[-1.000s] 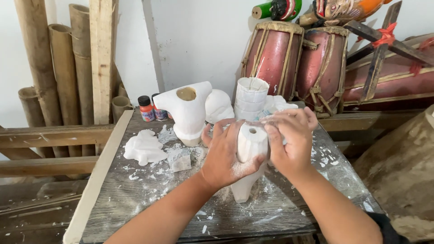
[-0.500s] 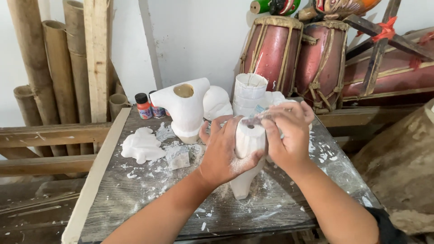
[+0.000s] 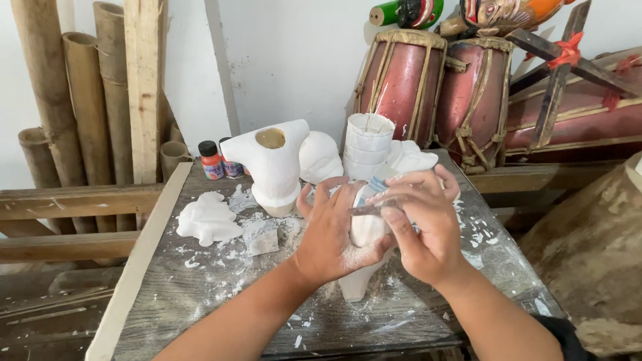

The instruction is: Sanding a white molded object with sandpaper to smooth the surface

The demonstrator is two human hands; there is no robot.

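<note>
Hands meet mid-table: left hand [image 3: 334, 237] wraps chalky white plaster cast [image 3: 364, 261] (base on dusty tabletop [image 3: 200, 301]); right hand [image 3: 421, 227] pinches thin blade [image 3: 373, 208] against it. Red-labelled paint bottle [image 3: 211, 160] behind.

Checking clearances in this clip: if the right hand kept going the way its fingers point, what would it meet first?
The right hand points left across the white plaster piece, so it would probably meet the left hand gripping that piece first; depth is unclear.

Most of the white plaster piece [image 3: 364, 230] is hidden behind both hands, can't tell its shape tbh. Thin tool [image 3: 372, 209] in the right hand [image 3: 421, 230] is blurry. Colourful carved figures [image 3: 491, 13] get cut off at the top edge, and the wooden block [image 3: 592, 254] runs off the right edge.
</note>
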